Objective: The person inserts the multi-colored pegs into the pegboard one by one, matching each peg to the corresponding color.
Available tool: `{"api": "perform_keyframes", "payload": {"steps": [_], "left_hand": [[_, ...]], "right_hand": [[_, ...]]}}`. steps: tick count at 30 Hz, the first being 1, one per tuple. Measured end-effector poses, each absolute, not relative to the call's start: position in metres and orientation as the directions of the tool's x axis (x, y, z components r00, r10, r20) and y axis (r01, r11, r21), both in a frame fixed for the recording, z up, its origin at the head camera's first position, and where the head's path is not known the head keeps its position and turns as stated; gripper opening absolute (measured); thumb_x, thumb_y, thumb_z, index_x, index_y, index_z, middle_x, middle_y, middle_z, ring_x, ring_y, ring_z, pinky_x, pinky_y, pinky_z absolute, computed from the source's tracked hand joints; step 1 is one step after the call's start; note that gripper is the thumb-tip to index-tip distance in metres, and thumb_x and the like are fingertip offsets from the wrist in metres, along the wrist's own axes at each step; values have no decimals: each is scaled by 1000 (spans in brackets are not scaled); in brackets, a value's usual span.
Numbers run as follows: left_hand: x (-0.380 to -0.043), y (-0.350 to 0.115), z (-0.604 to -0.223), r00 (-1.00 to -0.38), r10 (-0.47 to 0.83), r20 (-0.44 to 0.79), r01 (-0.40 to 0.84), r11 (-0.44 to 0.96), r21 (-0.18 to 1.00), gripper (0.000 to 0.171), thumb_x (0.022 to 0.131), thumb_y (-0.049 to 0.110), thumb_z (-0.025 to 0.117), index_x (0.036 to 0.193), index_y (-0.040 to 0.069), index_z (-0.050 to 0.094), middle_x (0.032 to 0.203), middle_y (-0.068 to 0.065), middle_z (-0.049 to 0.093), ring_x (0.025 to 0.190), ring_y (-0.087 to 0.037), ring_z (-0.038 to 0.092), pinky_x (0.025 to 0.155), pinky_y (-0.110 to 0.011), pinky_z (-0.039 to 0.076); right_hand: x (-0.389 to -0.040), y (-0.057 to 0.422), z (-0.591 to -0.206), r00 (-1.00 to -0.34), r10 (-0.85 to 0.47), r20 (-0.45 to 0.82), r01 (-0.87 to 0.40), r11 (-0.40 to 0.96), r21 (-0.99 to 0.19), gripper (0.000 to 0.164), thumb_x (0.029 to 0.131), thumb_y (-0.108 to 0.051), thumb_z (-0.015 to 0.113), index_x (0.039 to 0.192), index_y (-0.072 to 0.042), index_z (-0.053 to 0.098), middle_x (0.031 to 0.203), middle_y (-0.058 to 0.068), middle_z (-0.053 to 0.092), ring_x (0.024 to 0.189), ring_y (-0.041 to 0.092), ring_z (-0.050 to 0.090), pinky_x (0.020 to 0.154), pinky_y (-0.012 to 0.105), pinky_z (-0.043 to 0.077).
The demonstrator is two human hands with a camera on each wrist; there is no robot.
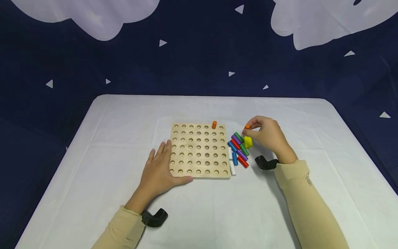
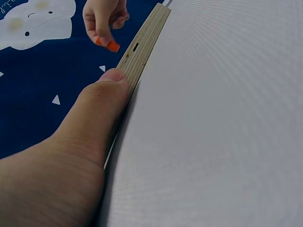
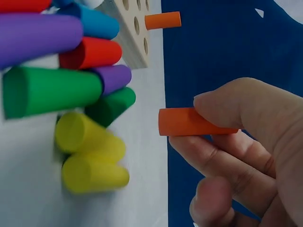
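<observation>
A square wooden pegboard [image 1: 195,146] with rows of round holes lies on the table. One orange peg [image 1: 214,125] stands upright in its far row, near the right corner. My left hand [image 1: 158,173] rests against the board's left side and near edge, fingers straight, with the thumb [image 2: 102,101] along the near edge in the left wrist view. Right of the board, my right hand [image 1: 265,133] pinches a second orange peg [image 3: 182,122] between thumb and fingers, raised above the table. Below that hand lie two yellow pegs [image 3: 94,174].
Several loose pegs lie beside the board's right edge: green [image 1: 244,149], purple [image 1: 242,155], red [image 1: 243,162], blue [image 1: 234,158] and white [image 1: 232,168]. A white cloth covers the table [image 1: 93,166]. Behind it hangs a dark blue patterned backdrop [image 1: 199,65].
</observation>
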State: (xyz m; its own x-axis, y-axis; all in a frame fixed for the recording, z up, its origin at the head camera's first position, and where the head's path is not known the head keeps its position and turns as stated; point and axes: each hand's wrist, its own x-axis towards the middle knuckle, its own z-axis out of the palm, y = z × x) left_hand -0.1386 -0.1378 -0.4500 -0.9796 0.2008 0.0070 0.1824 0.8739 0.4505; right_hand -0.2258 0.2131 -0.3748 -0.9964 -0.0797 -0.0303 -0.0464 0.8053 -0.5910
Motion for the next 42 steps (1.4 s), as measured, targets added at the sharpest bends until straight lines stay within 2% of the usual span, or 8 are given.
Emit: {"api": "perform_keyframes", "payload": {"steps": [8,17,26,33,42], "left_hand": [[-137,-137,-448,-980,198,2,177,874,453,146,58,89,66,159,1,8,166,-15,16,156,-28,12,127,-48,3],[-137,-135,-447,-981,194,12,179,875,451,145,58,89,67,159,2,8,166,-14,16,156,-28,12,127,-47,3],[-137,-132,-446,-981,195,16,181,875,449,145,58,90,66,159,3,9,166,-12,16,156,-26,11,127,-47,3],[-137,-129,-444,-980,200,13,184,871,455,145,58,88,67,159,2,9,166,-12,16,156,-26,11,127,-47,3],[-136,-126,-442,-978,206,15,191,872,451,144,58,88,68,159,2,10,166,-12,17,156,-26,11,127,-47,4]], "right_hand": [[-240,197,-377,-997,-75,10,-64,769,-636,19,87,-26,76,97,-12,68,103,10,75,96,25,62,75,34,42],[-251,175,-382,-997,-80,17,-71,740,-669,21,87,-29,77,96,-12,69,102,9,74,106,28,62,87,42,46],[-253,159,-381,-995,-88,52,-101,750,-654,18,86,-26,78,95,-12,70,98,9,76,96,26,63,78,35,42],[-253,157,-381,-994,-100,54,-111,764,-636,17,86,-24,78,95,-12,71,98,9,76,86,25,64,62,31,41],[-251,158,-381,-994,-103,28,-98,781,-617,17,86,-25,78,96,-13,71,99,10,76,85,25,65,63,31,41]]}}
